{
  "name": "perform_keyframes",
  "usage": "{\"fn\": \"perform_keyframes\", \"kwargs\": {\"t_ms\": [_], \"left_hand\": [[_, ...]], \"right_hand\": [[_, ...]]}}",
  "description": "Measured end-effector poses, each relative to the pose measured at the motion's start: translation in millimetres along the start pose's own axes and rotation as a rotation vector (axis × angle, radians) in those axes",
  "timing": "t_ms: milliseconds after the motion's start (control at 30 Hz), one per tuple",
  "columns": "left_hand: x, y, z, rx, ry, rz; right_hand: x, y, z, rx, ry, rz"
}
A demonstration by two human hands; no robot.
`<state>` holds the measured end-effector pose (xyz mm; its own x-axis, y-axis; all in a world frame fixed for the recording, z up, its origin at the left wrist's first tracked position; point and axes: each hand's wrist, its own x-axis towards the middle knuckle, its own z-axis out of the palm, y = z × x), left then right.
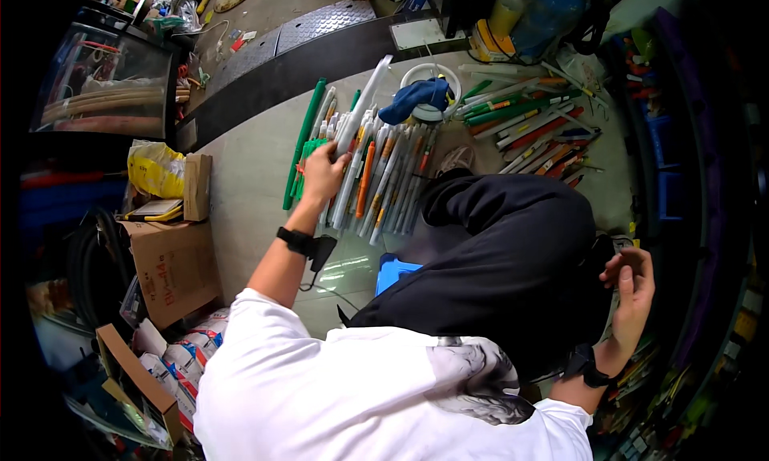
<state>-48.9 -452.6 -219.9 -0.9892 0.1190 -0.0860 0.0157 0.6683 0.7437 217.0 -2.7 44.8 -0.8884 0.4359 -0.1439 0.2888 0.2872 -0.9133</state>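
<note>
My left hand (323,177) is closed around the lower end of a long pale translucent sleeve (362,108), which tilts up and away to the right. Beneath it lies a row of long slim sleeved items (392,177), mostly whitish with orange and brown parts. A bright orange one (365,178) stands out among them. Beside my left hand is a green piece (314,150), and a longer green strip (304,143) lies at the row's left end. My right hand (633,286) hangs off to the right beside my knee, fingers loosely apart, with nothing visible in it.
A second, looser heap of long slim items (533,120) spreads over the floor at the far right. A white ring-shaped roll (431,83) with a blue cloth (416,100) sits behind the row. Cardboard boxes (172,265) stand at the left; shelving (669,173) lines the right.
</note>
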Motion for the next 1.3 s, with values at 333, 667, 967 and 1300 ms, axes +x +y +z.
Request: {"fn": "perform_keyframes", "kwargs": {"t_ms": [333, 667, 967, 1300], "left_hand": [[-34, -167, 94, 0.317, 0.225, -0.174], [-46, -198, 96, 0.489, 0.032, -0.149], [-22, -168, 84, 0.158, 0.208, -0.292], [-75, 235, -125, -0.852, -0.182, 0.131]], "right_hand": [[-14, -17, 17, -0.048, 0.045, 0.046], [-39, -32, 25, -0.029, 0.076, 0.065], [-60, -63, 26, 0.038, 0.037, -0.028], [-18, -89, 12, 0.284, -0.01, -0.156]]}}
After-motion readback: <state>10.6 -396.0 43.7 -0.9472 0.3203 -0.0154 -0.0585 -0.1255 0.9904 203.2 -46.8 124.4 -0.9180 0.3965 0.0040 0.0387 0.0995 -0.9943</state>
